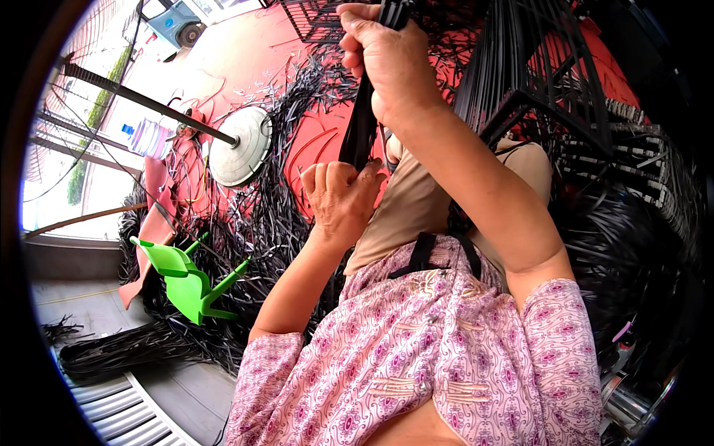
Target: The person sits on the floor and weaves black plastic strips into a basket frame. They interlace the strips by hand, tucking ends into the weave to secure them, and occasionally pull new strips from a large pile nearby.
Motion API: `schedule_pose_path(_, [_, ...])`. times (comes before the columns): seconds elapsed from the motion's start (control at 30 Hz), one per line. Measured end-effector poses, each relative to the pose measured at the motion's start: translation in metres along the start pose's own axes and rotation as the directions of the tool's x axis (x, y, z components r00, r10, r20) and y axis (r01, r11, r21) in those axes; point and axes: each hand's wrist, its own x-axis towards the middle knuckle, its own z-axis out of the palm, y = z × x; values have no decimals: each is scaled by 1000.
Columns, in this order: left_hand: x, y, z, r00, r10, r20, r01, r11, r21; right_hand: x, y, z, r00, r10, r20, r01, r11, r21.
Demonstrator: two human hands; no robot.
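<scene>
A bundle of flat black strips (pixel 361 123) is stretched between my hands in front of my lap. My left hand (pixel 340 199) is closed round the lower end of the bundle, thumb lying along it. Higher up and farther away, my right hand (pixel 394 63) grips the upper part, its fingers curled and the strips passing over the thumb side. Close beyond my right forearm stands a black frame (pixel 513 111) strung with many long black strands.
Loose black strips are heaped over the red floor (pixel 309 145). To the left are a pole's round white base (pixel 242 146), a toppled green plastic chair (pixel 186 279) and a clear water bottle (pixel 151 138). A white slatted piece (pixel 123 412) lies lower left. Woven black-and-white pieces (pixel 632 160) stand at right.
</scene>
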Motion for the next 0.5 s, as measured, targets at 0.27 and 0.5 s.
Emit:
schedule_pose_path(0.27, [1, -4, 4, 995, -69, -67, 57, 984, -167, -9, -6, 2, 1000, -3, -23, 2, 998, -58])
schedule_pose_path(0.5, [77, -23, -49, 908, -419, -22, 276, 637, -720, -20, -5, -19, 934, 164, 318, -84, 964, -253])
